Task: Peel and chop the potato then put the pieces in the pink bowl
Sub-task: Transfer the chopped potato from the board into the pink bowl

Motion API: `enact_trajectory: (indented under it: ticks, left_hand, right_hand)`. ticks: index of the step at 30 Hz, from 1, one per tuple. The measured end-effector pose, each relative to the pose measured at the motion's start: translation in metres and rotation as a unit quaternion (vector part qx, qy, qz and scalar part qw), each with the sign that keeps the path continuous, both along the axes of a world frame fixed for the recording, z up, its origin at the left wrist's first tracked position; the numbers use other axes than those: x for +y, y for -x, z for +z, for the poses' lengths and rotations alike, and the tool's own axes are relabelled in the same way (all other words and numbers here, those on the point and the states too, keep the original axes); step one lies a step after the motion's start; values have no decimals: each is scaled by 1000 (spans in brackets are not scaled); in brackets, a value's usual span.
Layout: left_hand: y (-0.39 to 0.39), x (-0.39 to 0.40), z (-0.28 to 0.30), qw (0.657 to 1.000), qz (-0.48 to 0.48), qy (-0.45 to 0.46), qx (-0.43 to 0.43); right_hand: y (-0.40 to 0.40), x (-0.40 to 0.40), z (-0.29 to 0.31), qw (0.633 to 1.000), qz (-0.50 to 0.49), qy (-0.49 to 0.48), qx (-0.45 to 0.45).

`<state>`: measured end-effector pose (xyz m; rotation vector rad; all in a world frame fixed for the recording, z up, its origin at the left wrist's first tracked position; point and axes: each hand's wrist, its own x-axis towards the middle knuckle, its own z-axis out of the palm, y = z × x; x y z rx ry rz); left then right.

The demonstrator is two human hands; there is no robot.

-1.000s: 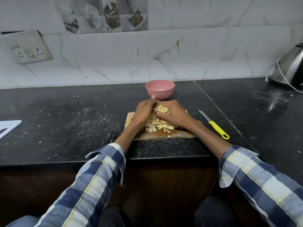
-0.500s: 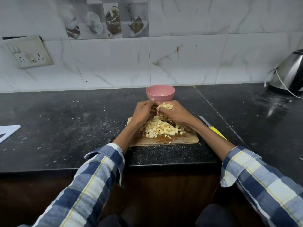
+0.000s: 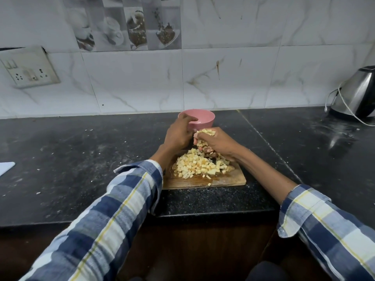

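Gripping a heaped handful of potato cubes (image 3: pixel 205 136), the right hand (image 3: pixel 216 144) is raised just above the cutting board (image 3: pixel 227 180), its fingers (image 3: pixel 197 136) curled around the pieces with some cubes showing over the top of the fist and others between the fingers. The left hand (image 3: pixel 178 132) is lifted beside it, palm turned toward the right hand and fingers loosely bent, its fingertips overlapping the near rim of the pink bowl (image 3: pixel 203 120); whether it touches the cubes or the bowl cannot be told, and no piece is visibly pinched by it. Both hands meet directly in front of the bowl, between it and the board. The remaining diced potato lies in a loose pile (image 3: pixel 197 166) on the middle of the board, with a few stray cubes near the front edge. The bowl stands on the dark stone counter (image 3: pixel 81 159) just behind the board; the visible part of its inside looks empty. Both forearms emerge from rolled plaid sleeves (image 3: pixel 125 201). A steel kettle (image 3: pixel 359 92) with a white cord stands at the far right of the counter, a wall socket plate (image 3: pixel 28 67) is fixed to the tiled wall at upper left, and a white object's corner (image 3: pixel 6 167) lies at the counter's left edge.
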<state>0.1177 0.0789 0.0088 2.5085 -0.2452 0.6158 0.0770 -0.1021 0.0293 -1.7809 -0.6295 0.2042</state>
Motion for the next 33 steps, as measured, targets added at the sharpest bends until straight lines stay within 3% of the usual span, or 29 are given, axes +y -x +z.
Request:
enact_trajectory:
  ticks: [11,15,18,22,25,28,31,33]
  left_hand:
    - [14,8,-1,1000,-12,6,-22]
    - [37,1,0,979,54,177,-80]
    - [48,-5,-5,922,31,385,-19]
    - [59,-9,-18,877,-24,475,72]
    - [57,-5,-25,861,-27,501,79]
    - [57,-1,-28,848,-28,522,81]
    - [55,0,-32,855,-24,513,79]
    - [54,-1,-33,870,-22,487,79]
  right_hand:
    - [-10,-16,11,987,17,-56,151]
    - [-20,-18,30,977,37,-84,194]
    - [-37,-13,48,972,49,-83,212]
    - [-68,6,71,969,30,-80,233]
    - [-96,30,73,981,-24,-15,193]
    - [-123,57,57,985,-118,116,56]
    - [-142,76,39,931,-131,328,-89]
    - [-147,82,34,885,-114,432,-128]
